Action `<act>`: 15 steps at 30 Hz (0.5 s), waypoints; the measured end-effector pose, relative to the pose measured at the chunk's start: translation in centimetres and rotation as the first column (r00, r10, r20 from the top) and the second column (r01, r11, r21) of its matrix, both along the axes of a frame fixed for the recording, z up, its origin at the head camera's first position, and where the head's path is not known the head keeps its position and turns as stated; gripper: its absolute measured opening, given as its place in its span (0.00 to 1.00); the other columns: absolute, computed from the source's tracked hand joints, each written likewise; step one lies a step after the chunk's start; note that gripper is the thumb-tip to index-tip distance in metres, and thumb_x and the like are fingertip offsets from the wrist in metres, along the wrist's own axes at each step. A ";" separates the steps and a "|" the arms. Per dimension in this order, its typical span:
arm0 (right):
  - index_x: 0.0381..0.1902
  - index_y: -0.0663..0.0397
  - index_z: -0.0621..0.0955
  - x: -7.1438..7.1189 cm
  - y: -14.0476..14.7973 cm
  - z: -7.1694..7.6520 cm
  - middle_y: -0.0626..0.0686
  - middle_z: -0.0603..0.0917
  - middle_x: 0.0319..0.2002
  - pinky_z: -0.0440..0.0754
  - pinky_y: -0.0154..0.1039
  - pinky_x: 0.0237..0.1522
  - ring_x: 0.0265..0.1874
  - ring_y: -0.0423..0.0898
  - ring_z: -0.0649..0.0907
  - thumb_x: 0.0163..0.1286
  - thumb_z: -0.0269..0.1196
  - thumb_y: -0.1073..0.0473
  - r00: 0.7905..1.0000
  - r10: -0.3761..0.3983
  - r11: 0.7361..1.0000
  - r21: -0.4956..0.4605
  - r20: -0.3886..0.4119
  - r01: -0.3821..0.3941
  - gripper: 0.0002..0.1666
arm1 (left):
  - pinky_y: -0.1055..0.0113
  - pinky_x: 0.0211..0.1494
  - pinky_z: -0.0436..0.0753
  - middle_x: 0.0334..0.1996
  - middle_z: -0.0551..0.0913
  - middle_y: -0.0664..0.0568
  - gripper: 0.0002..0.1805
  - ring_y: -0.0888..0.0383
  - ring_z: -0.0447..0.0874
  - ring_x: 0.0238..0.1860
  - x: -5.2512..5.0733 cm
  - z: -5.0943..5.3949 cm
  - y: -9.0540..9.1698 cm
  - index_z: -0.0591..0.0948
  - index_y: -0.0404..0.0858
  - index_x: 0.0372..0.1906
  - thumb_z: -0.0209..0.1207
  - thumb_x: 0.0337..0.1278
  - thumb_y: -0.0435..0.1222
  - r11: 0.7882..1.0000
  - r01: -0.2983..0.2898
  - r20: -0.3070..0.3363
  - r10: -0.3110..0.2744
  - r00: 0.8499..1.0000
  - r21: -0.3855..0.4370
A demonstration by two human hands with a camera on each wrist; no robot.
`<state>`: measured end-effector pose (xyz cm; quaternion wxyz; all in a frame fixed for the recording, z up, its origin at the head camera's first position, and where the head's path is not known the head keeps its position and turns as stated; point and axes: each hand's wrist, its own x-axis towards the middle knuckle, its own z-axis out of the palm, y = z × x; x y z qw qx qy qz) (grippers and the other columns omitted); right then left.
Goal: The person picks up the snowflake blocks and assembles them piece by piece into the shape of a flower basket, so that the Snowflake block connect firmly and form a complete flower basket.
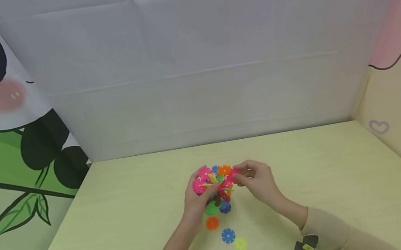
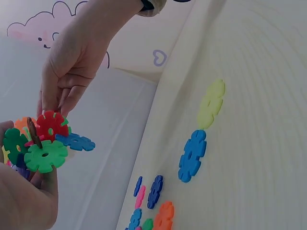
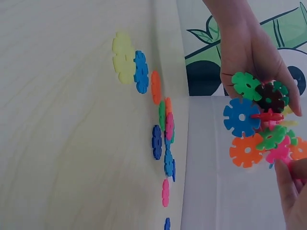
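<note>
My left hand [image 1: 197, 200] grips a cluster of joined flower-shaped discs in many colours, its thumb lying over the near side. At the cluster's right side, my right hand [image 1: 261, 181] pinches a pink disc [image 1: 234, 176] between thumb and fingertips. The left wrist view shows a red disc [image 2: 52, 125], a green disc [image 2: 46, 156] and a blue disc [image 2: 76, 142] on the cluster. In the right wrist view a blue disc [image 3: 242, 117] and an orange disc [image 3: 246, 150] stick out from it. Whether the pinched disc is joined to the cluster, I cannot tell.
Loose discs lie on the pale table [image 1: 122, 226] below my hands: an orange one [image 1: 212, 223], a blue one [image 1: 228, 235] and a yellow one [image 1: 240, 244]. Several more discs lie under the cluster, among them a dark blue disc [image 3: 157, 142]. A white wall [image 1: 219, 95] stands behind.
</note>
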<state>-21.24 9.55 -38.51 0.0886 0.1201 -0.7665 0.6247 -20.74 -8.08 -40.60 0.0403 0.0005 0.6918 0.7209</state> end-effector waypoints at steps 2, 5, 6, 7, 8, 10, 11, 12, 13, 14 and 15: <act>0.36 0.66 0.81 -0.3 -0.1 -0.7 0.58 0.83 0.29 0.82 0.34 0.30 0.26 0.51 0.84 0.56 0.64 0.68 0.999 -0.031 1.000 -0.007 -0.013 0.031 0.10 | 0.63 0.49 0.78 0.54 0.72 0.46 0.34 0.53 0.74 0.49 0.1 0.0 0.1 0.62 0.47 0.64 0.61 0.53 0.44 1.000 0.007 -0.023 -0.006 1.000 0.012; 0.35 0.65 0.82 -0.3 -0.4 -1.2 0.57 0.84 0.29 0.82 0.33 0.29 0.24 0.53 0.84 0.55 0.65 0.67 0.996 -0.074 0.997 -0.020 -0.051 0.073 0.08 | 0.65 0.48 0.78 0.53 0.72 0.47 0.34 0.54 0.74 0.48 0.2 -0.1 0.3 0.62 0.48 0.65 0.61 0.52 0.43 1.000 0.006 -0.039 -0.005 0.999 0.023; 0.35 0.64 0.82 -0.3 -0.5 -1.3 0.57 0.84 0.29 0.82 0.33 0.29 0.24 0.53 0.83 0.55 0.65 0.68 0.995 -0.084 0.996 -0.035 -0.054 0.082 0.08 | 0.65 0.48 0.78 0.53 0.73 0.48 0.34 0.54 0.74 0.48 0.2 -0.2 0.3 0.62 0.48 0.64 0.61 0.52 0.43 1.000 0.002 -0.042 -0.001 0.999 0.027; 0.34 0.64 0.82 -0.2 -0.6 -1.4 0.58 0.84 0.29 0.82 0.33 0.29 0.24 0.55 0.83 0.55 0.65 0.68 0.994 -0.092 0.995 -0.050 -0.054 0.089 0.08 | 0.64 0.48 0.78 0.53 0.73 0.48 0.34 0.54 0.74 0.48 0.2 -0.2 0.3 0.62 0.49 0.64 0.62 0.52 0.43 0.999 -0.002 -0.041 0.004 0.999 0.035; 0.34 0.64 0.82 -0.2 -0.7 -1.6 0.58 0.84 0.30 0.82 0.34 0.29 0.24 0.54 0.84 0.55 0.65 0.68 0.994 -0.098 0.993 -0.067 -0.054 0.094 0.08 | 0.64 0.49 0.78 0.53 0.73 0.48 0.34 0.54 0.74 0.49 0.2 -0.3 0.3 0.62 0.49 0.64 0.62 0.51 0.43 0.999 -0.007 -0.037 0.009 0.999 0.039; 0.34 0.65 0.82 -0.1 -1.0 -1.8 0.59 0.84 0.31 0.83 0.34 0.29 0.25 0.52 0.84 0.55 0.65 0.69 0.993 -0.104 0.990 -0.100 -0.057 0.098 0.08 | 0.64 0.50 0.77 0.54 0.72 0.49 0.34 0.55 0.73 0.50 0.3 -0.4 0.4 0.63 0.50 0.64 0.62 0.51 0.44 0.999 -0.015 -0.033 0.016 0.999 0.041; 0.34 0.65 0.82 0.0 -1.0 -1.8 0.59 0.84 0.31 0.83 0.35 0.29 0.25 0.50 0.84 0.54 0.65 0.69 0.993 -0.105 0.989 -0.112 -0.062 0.097 0.08 | 0.64 0.50 0.77 0.54 0.72 0.49 0.34 0.55 0.73 0.49 0.4 -0.4 0.4 0.63 0.50 0.64 0.62 0.51 0.44 0.999 -0.014 -0.033 0.015 0.999 0.045; 0.34 0.66 0.82 0.0 -1.1 -1.8 0.59 0.84 0.31 0.82 0.34 0.29 0.25 0.49 0.85 0.54 0.65 0.69 0.992 -0.104 0.988 -0.121 -0.073 0.095 0.08 | 0.64 0.49 0.78 0.54 0.73 0.49 0.34 0.55 0.73 0.49 0.4 -0.4 0.4 0.62 0.50 0.64 0.62 0.51 0.45 0.999 -0.010 -0.036 0.012 0.999 0.048; 0.34 0.67 0.81 0.3 -1.2 -1.4 0.60 0.84 0.31 0.82 0.34 0.29 0.25 0.48 0.85 0.54 0.65 0.70 0.992 -0.103 0.988 -0.121 -0.074 0.094 0.08 | 0.65 0.48 0.78 0.53 0.73 0.49 0.34 0.55 0.74 0.48 0.4 -0.4 0.4 0.62 0.50 0.64 0.61 0.51 0.45 0.999 -0.005 -0.033 0.006 0.999 0.051; 0.34 0.68 0.81 0.5 -1.3 -0.9 0.60 0.84 0.31 0.82 0.34 0.29 0.25 0.48 0.85 0.54 0.65 0.70 0.992 -0.100 0.989 -0.116 -0.077 0.090 0.08 | 0.65 0.48 0.78 0.54 0.72 0.49 0.34 0.55 0.74 0.48 0.4 -0.3 0.3 0.61 0.51 0.64 0.61 0.52 0.45 0.999 -0.001 -0.034 0.002 0.999 0.048; 0.34 0.69 0.81 0.7 -1.3 -0.4 0.61 0.84 0.31 0.82 0.33 0.29 0.25 0.50 0.85 0.54 0.64 0.71 0.993 -0.086 0.991 -0.109 -0.077 0.078 0.08 | 0.65 0.48 0.78 0.54 0.72 0.49 0.34 0.55 0.73 0.48 0.5 -0.3 0.3 0.61 0.51 0.65 0.61 0.53 0.44 0.999 0.005 -0.037 -0.003 0.999 0.047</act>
